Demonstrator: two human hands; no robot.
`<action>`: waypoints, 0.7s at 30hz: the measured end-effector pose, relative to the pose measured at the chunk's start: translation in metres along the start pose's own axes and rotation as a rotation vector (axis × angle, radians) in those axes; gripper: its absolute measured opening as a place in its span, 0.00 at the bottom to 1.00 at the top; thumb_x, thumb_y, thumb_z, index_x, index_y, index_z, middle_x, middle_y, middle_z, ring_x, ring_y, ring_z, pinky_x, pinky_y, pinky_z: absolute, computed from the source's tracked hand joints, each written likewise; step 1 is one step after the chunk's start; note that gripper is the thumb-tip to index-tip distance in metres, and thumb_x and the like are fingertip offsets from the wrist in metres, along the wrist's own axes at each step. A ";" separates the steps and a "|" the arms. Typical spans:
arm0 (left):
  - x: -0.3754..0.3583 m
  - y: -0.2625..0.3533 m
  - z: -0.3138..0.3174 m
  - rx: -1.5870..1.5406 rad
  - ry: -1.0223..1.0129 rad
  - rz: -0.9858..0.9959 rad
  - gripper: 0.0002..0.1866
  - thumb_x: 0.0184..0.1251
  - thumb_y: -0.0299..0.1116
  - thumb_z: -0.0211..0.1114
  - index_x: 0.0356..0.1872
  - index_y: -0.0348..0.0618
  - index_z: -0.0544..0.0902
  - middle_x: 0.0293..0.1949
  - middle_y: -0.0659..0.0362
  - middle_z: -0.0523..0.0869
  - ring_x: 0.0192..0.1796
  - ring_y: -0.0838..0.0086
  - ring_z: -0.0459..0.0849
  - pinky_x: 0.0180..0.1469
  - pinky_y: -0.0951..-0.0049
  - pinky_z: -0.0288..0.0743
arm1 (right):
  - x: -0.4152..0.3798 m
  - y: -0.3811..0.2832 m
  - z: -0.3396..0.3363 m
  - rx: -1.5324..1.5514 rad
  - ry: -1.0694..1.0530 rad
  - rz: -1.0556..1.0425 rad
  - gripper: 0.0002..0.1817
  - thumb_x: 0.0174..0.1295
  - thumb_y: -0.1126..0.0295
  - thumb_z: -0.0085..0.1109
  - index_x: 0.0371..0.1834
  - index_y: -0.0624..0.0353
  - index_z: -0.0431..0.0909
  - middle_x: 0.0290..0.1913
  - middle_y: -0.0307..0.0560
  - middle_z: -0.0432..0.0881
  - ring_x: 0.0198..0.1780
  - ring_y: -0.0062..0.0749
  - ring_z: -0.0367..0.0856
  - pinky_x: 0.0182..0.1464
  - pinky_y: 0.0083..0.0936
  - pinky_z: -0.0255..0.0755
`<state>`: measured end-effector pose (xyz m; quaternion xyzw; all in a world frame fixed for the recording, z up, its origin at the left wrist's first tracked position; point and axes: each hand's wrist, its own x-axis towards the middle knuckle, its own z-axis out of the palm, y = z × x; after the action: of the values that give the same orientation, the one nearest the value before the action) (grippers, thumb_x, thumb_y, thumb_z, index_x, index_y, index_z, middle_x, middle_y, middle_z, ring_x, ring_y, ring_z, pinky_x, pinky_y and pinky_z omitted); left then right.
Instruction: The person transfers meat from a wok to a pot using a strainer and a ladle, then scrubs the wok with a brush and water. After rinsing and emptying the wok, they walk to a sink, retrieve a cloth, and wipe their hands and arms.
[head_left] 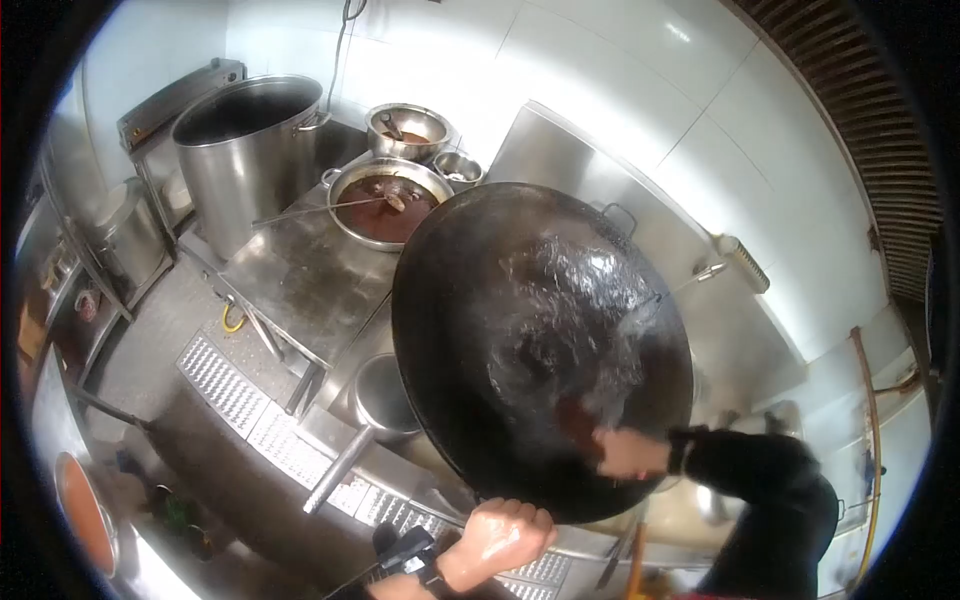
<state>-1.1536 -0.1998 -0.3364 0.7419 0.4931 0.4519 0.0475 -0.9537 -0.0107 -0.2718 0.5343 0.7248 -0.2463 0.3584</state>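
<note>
The wide black wok point(440, 330) stood at the middle of the head view, in front of a steel splashback point(560, 150), with rippling liquid point(560, 300) inside it and pale steam drifting above. The left hand point(498, 540) was at the wok's near edge, its fingers curled tightly over and holding on there, a dark band around the wrist. The right hand point(630, 454), below a black sleeve point(745, 462), reached over the right-hand part of the wok near its lower rim; whether its grip was wide, narrow or closed on something could not be told (steam and blur hid the fingers). A loop handle point(622, 215) stuck up from the wok's far rim.

Just below the wok's left side was a round steel pan point(388, 395) with a long handle pointing towards the floor grating point(225, 385). Beyond the wok, on the steel counter point(310, 280), sat a two-handled basin point(336, 192) of dark red sauce, a long-handled ladle point(395, 203) lying across it. Behind that were a steel bowl point(430, 125) holding orange-brown liquid and a smaller bowl point(472, 163). Farther left rose a tall stockpot point(245, 170), and white tiles point(620, 60) covered the wall behind
</note>
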 end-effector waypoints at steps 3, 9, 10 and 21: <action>-0.001 0.001 0.000 0.016 -0.012 -0.005 0.15 0.51 0.35 0.66 0.12 0.51 0.71 0.14 0.63 0.73 0.17 0.72 0.76 0.23 0.72 0.70 | -0.019 -0.052 0.007 0.053 -0.079 -0.305 0.42 0.61 0.67 0.57 0.79 0.61 0.51 0.24 0.54 0.84 0.12 0.41 0.77 0.17 0.34 0.78; 0.005 0.011 -0.012 0.007 -0.019 -0.075 0.13 0.52 0.37 0.68 0.17 0.48 0.73 0.19 0.60 0.77 0.23 0.66 0.79 0.30 0.64 0.72 | 0.150 -0.102 -0.124 -0.132 0.820 -0.515 0.36 0.57 0.69 0.55 0.70 0.70 0.60 0.31 0.69 0.84 0.34 0.60 0.87 0.40 0.46 0.83; 0.005 0.012 -0.013 0.011 -0.009 -0.067 0.12 0.53 0.37 0.68 0.18 0.48 0.73 0.18 0.60 0.76 0.23 0.67 0.78 0.29 0.65 0.71 | 0.171 -0.087 -0.150 -0.111 0.923 -0.358 0.31 0.57 0.69 0.55 0.66 0.69 0.64 0.30 0.69 0.84 0.35 0.60 0.87 0.39 0.46 0.83; 0.010 0.001 -0.011 0.033 0.014 0.020 0.15 0.51 0.37 0.67 0.13 0.54 0.70 0.14 0.66 0.72 0.17 0.75 0.75 0.22 0.73 0.67 | 0.016 0.035 -0.013 -0.164 0.006 -0.163 0.33 0.54 0.67 0.59 0.63 0.73 0.66 0.40 0.74 0.83 0.46 0.61 0.86 0.46 0.50 0.81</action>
<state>-1.1597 -0.1967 -0.3239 0.7443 0.4933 0.4493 0.0273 -0.9263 0.0195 -0.2753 0.4433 0.7847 -0.2129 0.3773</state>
